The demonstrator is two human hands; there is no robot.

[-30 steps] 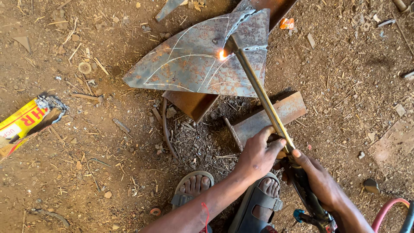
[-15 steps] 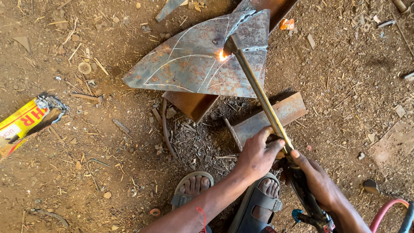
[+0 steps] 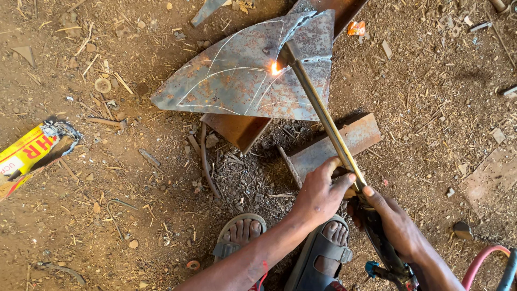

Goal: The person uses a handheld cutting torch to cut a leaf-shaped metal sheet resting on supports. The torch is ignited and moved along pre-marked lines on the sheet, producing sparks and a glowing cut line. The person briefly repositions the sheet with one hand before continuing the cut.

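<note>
— What is nearest to us?

— Two feet in sandals [image 3: 318,250] on the dirt floor [image 3: 107,215]. Just above them are the person's two hands.

— What do the hands do?

— The left hand [image 3: 320,194] is curled around the long yellow pipe of a cutting torch [image 3: 323,116], fingers pressed around it. The right hand [image 3: 390,223] is closed around the dark handle lower down, near the blue knob [image 3: 371,268]. A red hose [image 3: 484,258] runs off at the corner.

— Where does the torch go?

— It reaches up and away from the person. Its tip sits on a rusty metal sheet [image 3: 242,81], and a small bright flame [image 3: 276,68] burns right there.

— Where is the sheet?

— It lies on rusty steel bars [image 3: 237,129], which hold it up off the dirt.

— How much is cut?

— I think not much. White curved lines [image 3: 226,73] are drawn across the sheet, and most of them look whole. The flame is at the upper right part, next to a rough, jagged edge [image 3: 315,56] that seems already cut. The long curves going to the left look untouched, so most of the cutting seems left to do.

— Anything else around?

— A torn yellow packet [image 3: 29,153] lies well off to the left. Small metal scraps [image 3: 102,85] and bits of straw are spread over the dirt, and an orange scrap [image 3: 356,28] lies far up by the sheet.
</note>
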